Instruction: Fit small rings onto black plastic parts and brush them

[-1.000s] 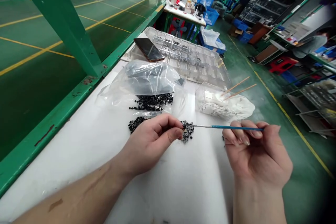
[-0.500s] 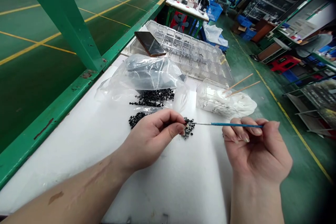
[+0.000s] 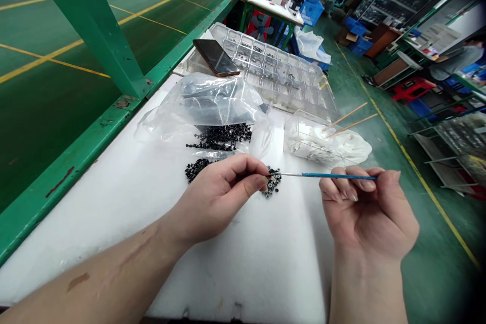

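My right hand (image 3: 366, 207), palm up, pinches the end of a slim blue paintbrush (image 3: 326, 175) between thumb and fingers. The brush points left, and its metal-coloured end reaches the fingertips of my left hand (image 3: 224, 195). Those fingers are closed in a pinch; whatever sits between them is too small and hidden to name. Beneath the brush tip lies a pile of small black and silver rings (image 3: 271, 190) on the white table top (image 3: 266, 263). Behind my left hand is a heap of small black parts (image 3: 195, 169), partly covered by it.
A clear plastic bag (image 3: 216, 98) holds more black parts. Beyond it are a divided clear tray (image 3: 277, 73) and a phone (image 3: 217, 57). A clear box (image 3: 299, 142) holds white tissue and two wooden sticks. A green metal frame (image 3: 87, 25) edges the table's left side.
My right hand and the brush have shifted slightly left, bringing the brush end closer into the left fingertips. The left hand stays pinched in nearly the same place.
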`<act>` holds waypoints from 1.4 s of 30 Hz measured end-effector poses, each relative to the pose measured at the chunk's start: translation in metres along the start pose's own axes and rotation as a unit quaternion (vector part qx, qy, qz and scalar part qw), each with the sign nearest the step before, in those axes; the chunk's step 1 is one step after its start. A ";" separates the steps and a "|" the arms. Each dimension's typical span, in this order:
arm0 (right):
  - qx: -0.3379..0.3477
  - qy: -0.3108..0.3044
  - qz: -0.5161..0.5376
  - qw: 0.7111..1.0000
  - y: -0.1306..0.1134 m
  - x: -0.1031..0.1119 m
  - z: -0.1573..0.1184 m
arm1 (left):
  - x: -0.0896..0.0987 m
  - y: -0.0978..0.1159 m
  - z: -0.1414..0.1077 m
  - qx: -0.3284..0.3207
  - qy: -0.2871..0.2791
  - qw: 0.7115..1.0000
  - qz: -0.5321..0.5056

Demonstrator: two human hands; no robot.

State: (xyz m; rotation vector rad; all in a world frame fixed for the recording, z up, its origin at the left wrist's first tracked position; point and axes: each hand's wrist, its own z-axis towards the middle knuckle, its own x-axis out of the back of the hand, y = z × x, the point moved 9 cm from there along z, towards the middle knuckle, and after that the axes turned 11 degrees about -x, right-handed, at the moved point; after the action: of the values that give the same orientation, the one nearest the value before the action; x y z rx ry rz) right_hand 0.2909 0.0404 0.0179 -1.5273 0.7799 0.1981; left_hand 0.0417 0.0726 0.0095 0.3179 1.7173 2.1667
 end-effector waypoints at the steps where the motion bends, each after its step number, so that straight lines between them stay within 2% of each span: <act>1: -0.001 -0.001 0.000 1.000 0.000 0.000 0.000 | 0.000 0.000 0.000 0.001 -0.002 1.000 0.001; 30: 0.004 0.012 0.006 1.000 -0.004 0.006 0.004 | 0.001 -0.004 -0.001 0.007 -0.001 1.000 0.000; 34: 0.039 0.061 0.045 0.996 -0.021 0.030 0.014 | 0.004 -0.009 -0.005 0.025 -0.001 0.999 0.024; 36: 0.068 0.116 0.073 0.988 -0.033 0.054 0.021 | 0.005 -0.015 -0.007 0.045 -0.002 0.998 0.038; 39: 0.092 0.230 0.096 0.964 -0.042 0.096 0.029 | 0.009 -0.024 -0.009 0.065 0.005 0.996 0.056; 42: 0.094 0.290 0.106 0.947 -0.040 0.124 0.038 | 0.012 -0.032 -0.009 0.081 0.009 0.995 0.064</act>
State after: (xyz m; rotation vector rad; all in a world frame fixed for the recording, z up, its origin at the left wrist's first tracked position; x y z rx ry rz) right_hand 0.4188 0.0293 -0.0248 -1.3252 1.3917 -0.1776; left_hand 0.0317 0.0757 -0.0241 0.4647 1.9374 2.1266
